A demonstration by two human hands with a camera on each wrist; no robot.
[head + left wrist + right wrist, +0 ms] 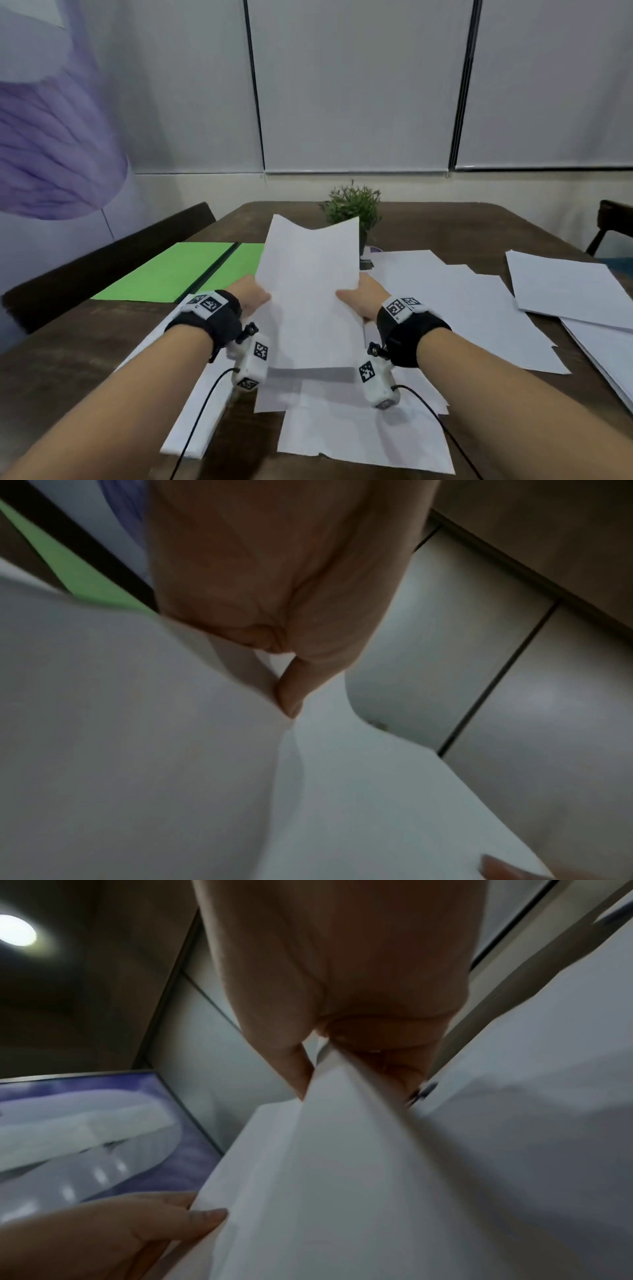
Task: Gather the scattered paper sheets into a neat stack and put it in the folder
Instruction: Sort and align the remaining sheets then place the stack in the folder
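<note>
I hold a small stack of white paper sheets (308, 291) upright above the wooden table (75, 359), its top edge bowed. My left hand (255, 296) grips the stack's left edge and my right hand (359, 298) grips its right edge, thumb on the front. The left wrist view shows my left hand (284, 674) pinching the stack (171, 750). The right wrist view shows my right hand (342, 1069) pinching the stack (342, 1177). A green folder (178, 270) lies open and flat at the left. More loose sheets (359, 431) lie beneath my wrists and to the right (472, 308).
A small potted plant (352, 209) stands at the table's far middle, behind the held stack. Dark chairs stand at the left (85, 270) and far right (613, 219). Another pile of sheets (568, 291) lies near the table's right edge.
</note>
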